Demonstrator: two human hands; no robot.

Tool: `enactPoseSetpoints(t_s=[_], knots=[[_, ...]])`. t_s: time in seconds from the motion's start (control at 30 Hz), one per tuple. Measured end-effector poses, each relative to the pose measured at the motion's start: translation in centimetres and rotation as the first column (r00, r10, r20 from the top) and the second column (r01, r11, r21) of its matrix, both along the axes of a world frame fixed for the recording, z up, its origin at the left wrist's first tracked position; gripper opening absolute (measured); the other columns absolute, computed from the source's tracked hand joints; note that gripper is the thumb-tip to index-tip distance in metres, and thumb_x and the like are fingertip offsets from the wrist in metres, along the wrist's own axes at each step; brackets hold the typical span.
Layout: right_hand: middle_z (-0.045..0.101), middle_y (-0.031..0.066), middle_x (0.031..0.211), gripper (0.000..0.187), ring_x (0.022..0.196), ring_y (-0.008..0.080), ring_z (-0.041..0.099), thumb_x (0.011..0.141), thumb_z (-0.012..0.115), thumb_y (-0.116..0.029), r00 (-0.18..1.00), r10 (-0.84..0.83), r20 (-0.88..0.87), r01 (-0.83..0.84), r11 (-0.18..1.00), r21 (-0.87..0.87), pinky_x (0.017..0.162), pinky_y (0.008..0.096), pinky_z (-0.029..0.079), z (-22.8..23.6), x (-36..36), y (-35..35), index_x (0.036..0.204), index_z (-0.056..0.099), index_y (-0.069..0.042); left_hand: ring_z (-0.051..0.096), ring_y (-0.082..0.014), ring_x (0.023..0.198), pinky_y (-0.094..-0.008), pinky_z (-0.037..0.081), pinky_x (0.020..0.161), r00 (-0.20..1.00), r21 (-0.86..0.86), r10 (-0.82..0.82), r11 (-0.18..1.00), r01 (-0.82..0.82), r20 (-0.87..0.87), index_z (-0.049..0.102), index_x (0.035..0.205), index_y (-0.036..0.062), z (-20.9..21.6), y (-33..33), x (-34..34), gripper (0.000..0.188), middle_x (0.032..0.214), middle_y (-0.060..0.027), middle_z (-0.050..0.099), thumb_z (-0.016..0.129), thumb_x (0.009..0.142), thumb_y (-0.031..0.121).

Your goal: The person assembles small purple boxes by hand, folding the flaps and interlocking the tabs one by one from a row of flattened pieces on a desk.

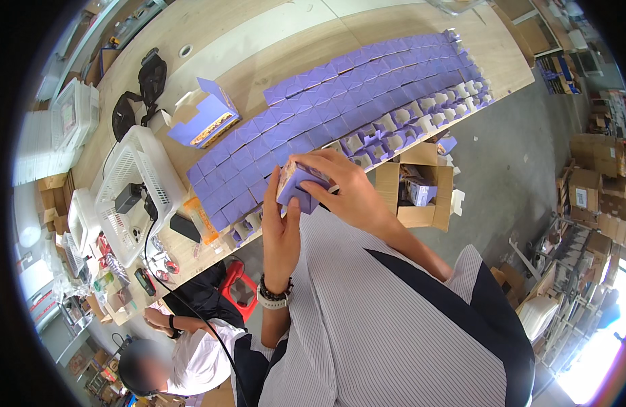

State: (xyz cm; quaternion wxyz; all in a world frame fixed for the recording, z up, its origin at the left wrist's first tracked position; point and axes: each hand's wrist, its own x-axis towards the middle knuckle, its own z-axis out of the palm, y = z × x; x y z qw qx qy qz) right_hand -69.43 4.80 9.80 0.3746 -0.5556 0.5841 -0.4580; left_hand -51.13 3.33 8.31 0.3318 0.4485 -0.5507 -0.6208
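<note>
Between my two hands, close to my body and above the table's near edge, is a small purple box. My left hand grips its left side, the thumb against the near face. My right hand wraps its top and right side, fingers bent over it. Just beyond lie long rows of closed purple boxes packed tightly on the wooden table. Along the near edge stand open purple boxes with their flaps up and pale insides showing.
A larger purple display box with a raised back stands at the left, near a black strap. White plastic baskets sit further left. An open cardboard carton is below the table's edge. Another person sits at lower left by a red stool.
</note>
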Motion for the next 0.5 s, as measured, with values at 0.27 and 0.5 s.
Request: enactPoseSetpoints(t_s=[0.27,0.5], knots=[[0.048,0.0119,0.155,0.073,0.134,0.0348,0.051,0.085,0.082,-0.01,0.966,0.108,-0.234,-0.131,0.988,-0.085,0.101,0.0431,0.055,1.3,-1.0,0.0,0.153,0.055,-0.018,0.056,-0.0076,0.098,-0.0242,0.051,0.083,0.993,0.063,0.072,0.996,-0.067,-0.089,0.035,0.164,0.0027,0.8,-1.0,-0.9,0.055,0.13,-0.0038,0.057,0.051,0.113,0.018],[0.053,0.0088,0.148,0.069,0.122,0.0343,0.061,0.078,0.087,-0.016,0.821,0.391,-0.417,-0.417,0.908,0.031,0.095,0.0446,0.057,-4.5,-3.5,-1.1,0.141,0.061,-0.017,0.054,-0.0061,0.093,-0.0244,0.052,0.076,0.995,0.242,-0.062,0.969,0.04,0.083,0.038,0.163,0.0032,-6.0,-1.9,0.6,0.057,0.116,-0.0025,0.058,0.053,0.113,0.025]])
